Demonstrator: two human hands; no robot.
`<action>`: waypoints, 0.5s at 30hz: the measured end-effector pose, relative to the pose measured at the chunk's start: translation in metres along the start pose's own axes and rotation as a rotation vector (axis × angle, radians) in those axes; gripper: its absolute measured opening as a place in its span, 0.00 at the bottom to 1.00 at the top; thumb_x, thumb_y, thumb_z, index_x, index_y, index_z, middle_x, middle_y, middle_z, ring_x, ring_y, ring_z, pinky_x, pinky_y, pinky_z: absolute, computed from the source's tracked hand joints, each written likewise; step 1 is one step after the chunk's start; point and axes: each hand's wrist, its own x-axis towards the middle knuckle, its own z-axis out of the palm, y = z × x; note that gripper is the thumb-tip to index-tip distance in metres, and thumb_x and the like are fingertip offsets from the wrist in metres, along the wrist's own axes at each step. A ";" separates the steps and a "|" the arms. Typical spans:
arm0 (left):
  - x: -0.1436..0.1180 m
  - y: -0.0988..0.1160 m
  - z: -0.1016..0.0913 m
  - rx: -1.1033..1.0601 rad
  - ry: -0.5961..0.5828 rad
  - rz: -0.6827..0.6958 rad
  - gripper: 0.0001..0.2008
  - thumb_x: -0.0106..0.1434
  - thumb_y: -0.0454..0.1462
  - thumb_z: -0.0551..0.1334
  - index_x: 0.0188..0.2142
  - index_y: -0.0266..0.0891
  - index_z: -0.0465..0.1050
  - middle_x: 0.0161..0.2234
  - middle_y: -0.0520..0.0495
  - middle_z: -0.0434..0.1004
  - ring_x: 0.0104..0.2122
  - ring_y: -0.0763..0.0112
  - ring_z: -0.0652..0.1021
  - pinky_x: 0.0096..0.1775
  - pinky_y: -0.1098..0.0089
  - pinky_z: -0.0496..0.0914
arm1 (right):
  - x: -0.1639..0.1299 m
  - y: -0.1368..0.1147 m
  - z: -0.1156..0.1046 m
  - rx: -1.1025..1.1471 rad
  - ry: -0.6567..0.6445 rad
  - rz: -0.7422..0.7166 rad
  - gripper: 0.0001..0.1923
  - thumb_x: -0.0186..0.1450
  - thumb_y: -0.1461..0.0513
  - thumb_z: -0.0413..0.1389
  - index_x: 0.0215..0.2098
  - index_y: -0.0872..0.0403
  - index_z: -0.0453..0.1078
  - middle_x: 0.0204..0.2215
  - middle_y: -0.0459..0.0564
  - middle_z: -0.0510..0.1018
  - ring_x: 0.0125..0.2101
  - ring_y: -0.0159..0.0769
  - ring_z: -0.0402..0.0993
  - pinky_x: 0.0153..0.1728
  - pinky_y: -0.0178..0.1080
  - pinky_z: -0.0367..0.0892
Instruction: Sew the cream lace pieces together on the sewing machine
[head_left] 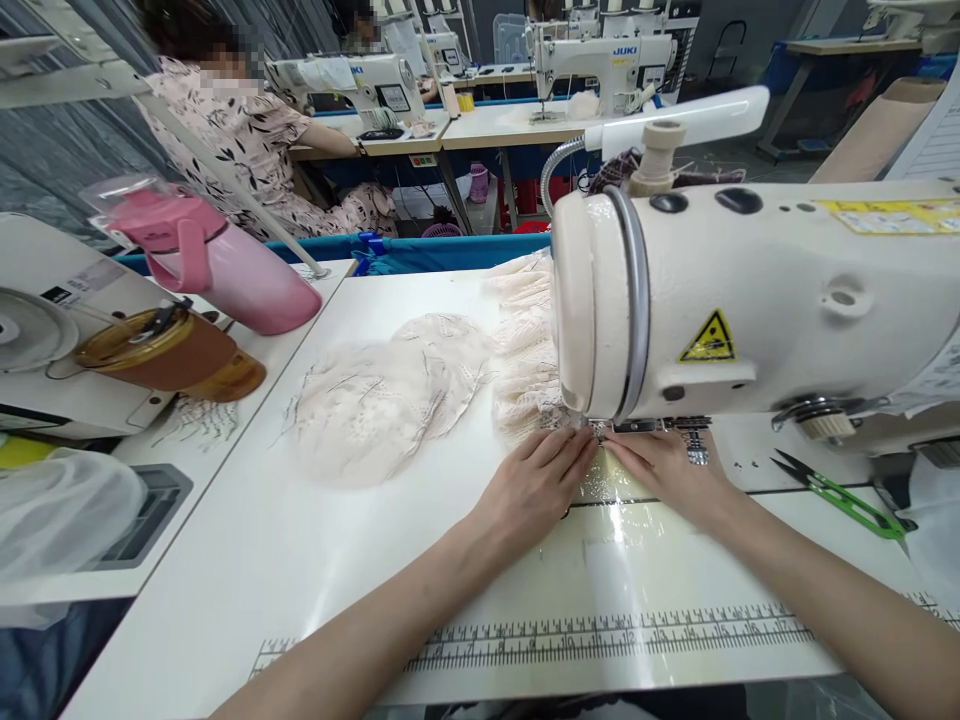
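A length of gathered cream lace fabric (pixel 525 345) runs along the left side of the white sewing machine (pixel 750 300), down to the needle area. My left hand (pixel 536 480) is closed at the fabric's near end, its fingertips beside the presser foot. From the other side my right hand (pixel 667 470) pinches the fabric edge close to the foot, thumb and fingers together. The machine head hides the needle and part of the fabric. Two round lace pieces (pixel 367 410) with loose threads lie overlapping on the table to the left.
Green thread snips (pixel 847 495) lie right of my right hand. A printed ruler (pixel 600 635) runs along the table's front. At left stand a pink bottle (pixel 232 260), an amber cup (pixel 172 350) and another machine. A person (pixel 232 150) sits at a machine beyond.
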 end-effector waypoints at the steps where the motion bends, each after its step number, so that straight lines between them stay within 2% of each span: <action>1: -0.001 0.000 0.001 -0.011 0.000 -0.007 0.19 0.68 0.27 0.49 0.56 0.27 0.64 0.56 0.40 0.69 0.53 0.60 0.71 0.52 0.63 0.67 | 0.001 -0.003 -0.004 -0.016 -0.006 -0.013 0.13 0.67 0.55 0.51 0.46 0.44 0.74 0.40 0.48 0.80 0.38 0.40 0.76 0.43 0.47 0.70; 8: 0.002 -0.006 0.004 -0.073 -0.007 -0.125 0.17 0.69 0.35 0.52 0.54 0.30 0.67 0.54 0.39 0.71 0.54 0.56 0.71 0.54 0.57 0.67 | 0.002 -0.018 -0.014 -0.018 -0.001 -0.004 0.16 0.69 0.54 0.47 0.49 0.44 0.73 0.38 0.46 0.80 0.41 0.39 0.76 0.36 0.41 0.72; 15: 0.004 -0.007 0.002 -0.136 -0.058 -0.145 0.17 0.68 0.35 0.52 0.55 0.32 0.66 0.56 0.41 0.69 0.55 0.57 0.71 0.55 0.57 0.65 | 0.003 -0.017 -0.014 -0.029 -0.012 -0.020 0.16 0.70 0.55 0.46 0.49 0.46 0.73 0.38 0.47 0.80 0.40 0.38 0.76 0.47 0.48 0.69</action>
